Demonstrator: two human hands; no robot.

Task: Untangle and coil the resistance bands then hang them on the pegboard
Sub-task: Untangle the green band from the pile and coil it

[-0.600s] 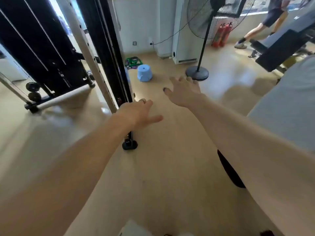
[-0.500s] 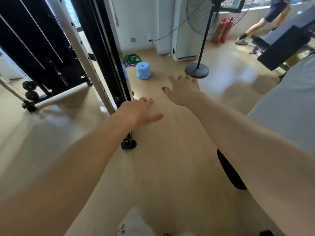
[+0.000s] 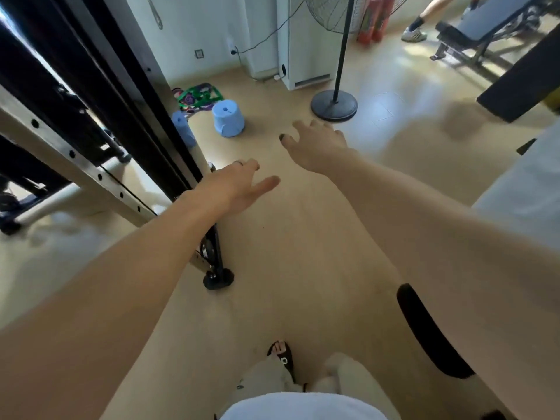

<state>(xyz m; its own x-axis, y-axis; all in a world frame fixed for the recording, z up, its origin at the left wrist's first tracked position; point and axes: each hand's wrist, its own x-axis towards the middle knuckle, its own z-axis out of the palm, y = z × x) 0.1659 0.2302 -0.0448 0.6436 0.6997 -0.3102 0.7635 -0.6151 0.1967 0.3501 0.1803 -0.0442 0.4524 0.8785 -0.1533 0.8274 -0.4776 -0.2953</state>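
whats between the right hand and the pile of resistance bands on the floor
In the head view, a blue plastic stool stands on bare floor between the right hand and the resistance bands.

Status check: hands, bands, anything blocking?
Left hand and right hand open, empty. Bands tangled on floor by wall. Blue stool stands just in front of them.

There is only one view, from a wide-angle camera worn on the person's head. It looks forward and steeply down at the floor [image 3: 303, 253]. Both forearms are very near the lens and stretch away from it. The person's own foot [image 3: 280, 353] appears at the bottom edge. The far wall [image 3: 194, 31] reaches the top edge, and straight lines bend near the borders.
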